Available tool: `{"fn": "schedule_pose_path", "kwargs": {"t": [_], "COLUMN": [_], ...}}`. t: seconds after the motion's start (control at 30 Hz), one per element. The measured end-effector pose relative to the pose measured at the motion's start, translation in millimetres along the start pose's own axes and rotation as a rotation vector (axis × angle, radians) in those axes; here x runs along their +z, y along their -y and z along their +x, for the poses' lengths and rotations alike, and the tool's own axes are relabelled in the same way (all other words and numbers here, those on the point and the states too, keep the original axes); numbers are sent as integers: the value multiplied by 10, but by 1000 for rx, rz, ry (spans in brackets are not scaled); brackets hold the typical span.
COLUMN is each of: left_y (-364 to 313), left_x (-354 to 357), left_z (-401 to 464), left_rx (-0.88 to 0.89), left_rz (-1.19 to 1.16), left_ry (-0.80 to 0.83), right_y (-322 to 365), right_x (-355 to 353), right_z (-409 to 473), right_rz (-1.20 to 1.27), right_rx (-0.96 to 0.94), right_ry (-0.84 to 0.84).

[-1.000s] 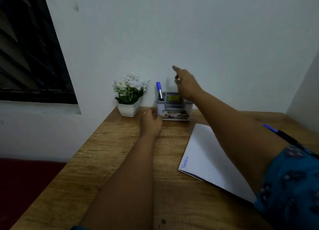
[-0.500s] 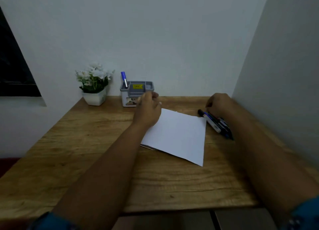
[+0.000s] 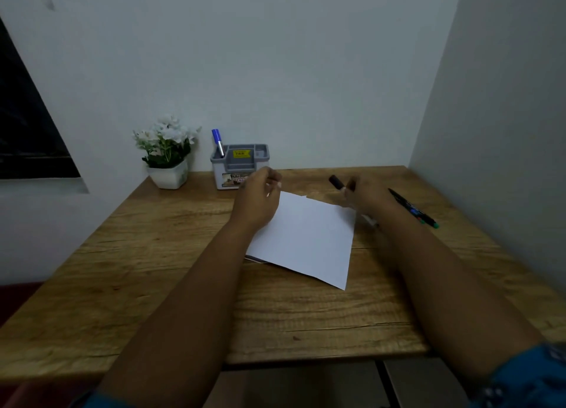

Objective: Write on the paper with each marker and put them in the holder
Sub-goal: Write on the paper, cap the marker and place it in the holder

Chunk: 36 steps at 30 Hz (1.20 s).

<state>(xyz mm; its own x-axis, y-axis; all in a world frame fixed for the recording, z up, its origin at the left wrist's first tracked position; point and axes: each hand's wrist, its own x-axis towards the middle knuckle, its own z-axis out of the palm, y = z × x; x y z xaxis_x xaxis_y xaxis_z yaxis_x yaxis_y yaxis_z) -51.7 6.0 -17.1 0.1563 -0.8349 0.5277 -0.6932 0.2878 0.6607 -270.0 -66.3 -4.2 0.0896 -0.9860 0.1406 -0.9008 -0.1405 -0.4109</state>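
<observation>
Item: writing task, part-way by judgement; one blue-capped marker already stands in the holder, the others are not yet stowed.

Holder: grey-topped desk organiser with several compartments, at 12 o'clock on the wooden desk, against the wall; blue-capped marker upright, leaning slightly, in the left-hand compartment; the remaining compartments show nothing standing out of them, though their depths cannot be seen; yellow label at the back wall.

Paper: white sheet at the desk's centre, lying askew; the visible face looks blank from here; any writing is too small or hidden to tell.

Left hand: resting over the paper's far-left corner, just in front of the holder; fingers curled loosely, holding nothing that can be seen.

Right hand: at 1 o'clock, beside the paper's right edge; fingers closed round a black-capped marker, cap end pointing toward 11 o'clock; motion blur softens the detail.

Loose markers: dark-barrelled, lying together at 2 o'clock near the right wall, well apart from the holder; exact count unclear.

Remaining, by judgement: uncap and write with the held marker, stow it; repeat for the loose ones.

Other: potted white flowers at 11 o'clock, left of the holder.
</observation>
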Motion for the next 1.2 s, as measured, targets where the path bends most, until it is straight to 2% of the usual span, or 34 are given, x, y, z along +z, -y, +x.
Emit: {"fn": "schedule_pose_path", "kwargs": {"t": [0.07,0.13,0.23,0.3,0.37,0.67,1.03,1.2], "left_y": [-42,-103,-170,-229,-243,-140,-97,-172], "left_x": [31,61,57,7,-19,-26,-35,-49], "left_z": [-16,-20,-17,-22,-32,8,46,8], "left_rx": [81,109,-105,-266,-309,-344,-342,-230], "left_rz": [7,-69,-397,-666,-749,-538,-154,2], "left_ry": [36,49,42,89,113,154,-17,-153], "right_y": [134,303,536,647,681,761,973,929], "right_x": [-51,-31,142,229,279,450,444,478], "right_z": [-120,-282,-470,-506,-479,-495,-524,-458], "right_rz": [83,207,245,143,10,-122,-158,-84], "right_rx": [-158,-349,-562,-629,-664,-614,-455,-553], "right_ry": [-60,-17,9,-121,-260,-389,-340,-384]}}
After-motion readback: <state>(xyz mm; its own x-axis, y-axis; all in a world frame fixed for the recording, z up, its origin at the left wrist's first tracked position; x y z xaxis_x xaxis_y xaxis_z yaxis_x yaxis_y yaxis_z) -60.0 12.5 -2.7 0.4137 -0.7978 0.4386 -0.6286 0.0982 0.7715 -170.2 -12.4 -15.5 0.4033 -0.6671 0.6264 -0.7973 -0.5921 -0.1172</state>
